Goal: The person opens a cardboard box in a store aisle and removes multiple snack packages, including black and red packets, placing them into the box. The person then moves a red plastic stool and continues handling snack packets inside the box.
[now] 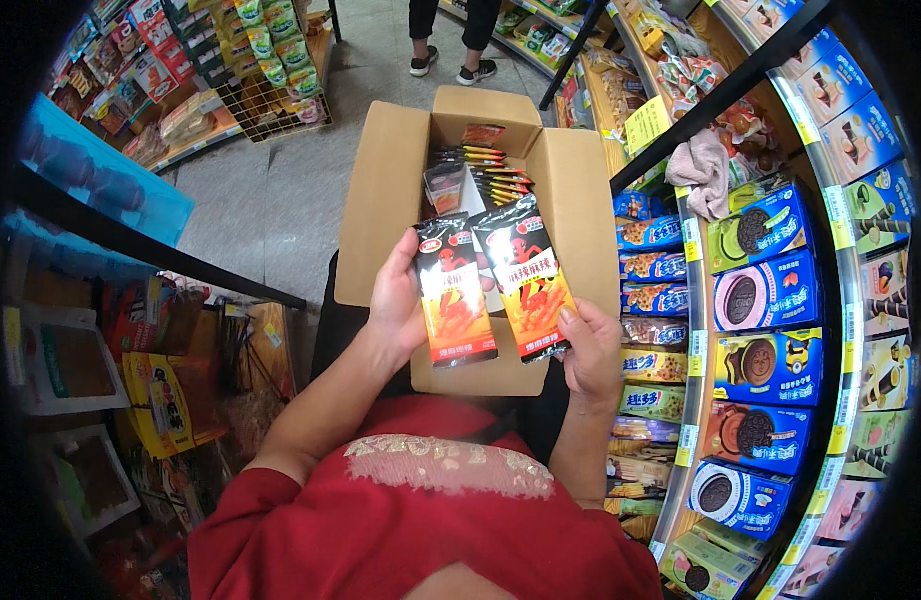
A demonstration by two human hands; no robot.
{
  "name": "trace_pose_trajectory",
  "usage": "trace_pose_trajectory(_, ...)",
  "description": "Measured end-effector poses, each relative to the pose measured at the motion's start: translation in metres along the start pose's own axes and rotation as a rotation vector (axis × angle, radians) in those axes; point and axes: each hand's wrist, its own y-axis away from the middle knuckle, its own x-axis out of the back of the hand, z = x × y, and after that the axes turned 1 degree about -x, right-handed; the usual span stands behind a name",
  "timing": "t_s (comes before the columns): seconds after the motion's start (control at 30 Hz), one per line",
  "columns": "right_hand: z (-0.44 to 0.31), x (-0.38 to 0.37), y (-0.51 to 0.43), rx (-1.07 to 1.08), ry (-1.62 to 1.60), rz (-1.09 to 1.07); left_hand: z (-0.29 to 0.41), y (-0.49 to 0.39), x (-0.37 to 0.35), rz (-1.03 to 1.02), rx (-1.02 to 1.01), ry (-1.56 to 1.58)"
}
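Observation:
My left hand (400, 296) grips a black and orange snack packet (457, 300), its printed front facing up. A matching snack packet (526, 289), tilted to the left at its top, is pinched along its lower right side by my right hand (592, 345). Both packets are held side by side over an open cardboard box (389, 202) whose flaps are spread outward. Inside, several like packets (498, 176) stand in a row, edges up. One more packet (445, 187) leans at the left of that row. The box's lower inside is partly hidden behind the held packets.
Shelves of boxed cookies (764, 292) and bagged snacks (652, 334) line the right side, with a pink cloth (700, 172) hanging there. A black rail (153, 232) crosses at left beside a blue bin (108, 172). Another person's legs (453, 34) stand on the grey floor (228, 195) ahead.

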Motion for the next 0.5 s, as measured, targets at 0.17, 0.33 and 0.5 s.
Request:
trace_pose_trajectory(0.17,-0.005,-0.012,0.008,0.024,-0.001,-0.031,-0.002,0.004,-0.016,0.128,-0.030,0.126)
trace_pose_trajectory(0.33,0.002,-0.024,0.013,0.011,0.094,-0.086,-0.004,0.007,-0.012,0.044,-0.035,0.000)
trace_pose_trajectory(0.5,0.001,-0.037,0.017,0.079,0.277,-0.093,-0.007,0.009,-0.008,0.079,-0.052,-0.148)
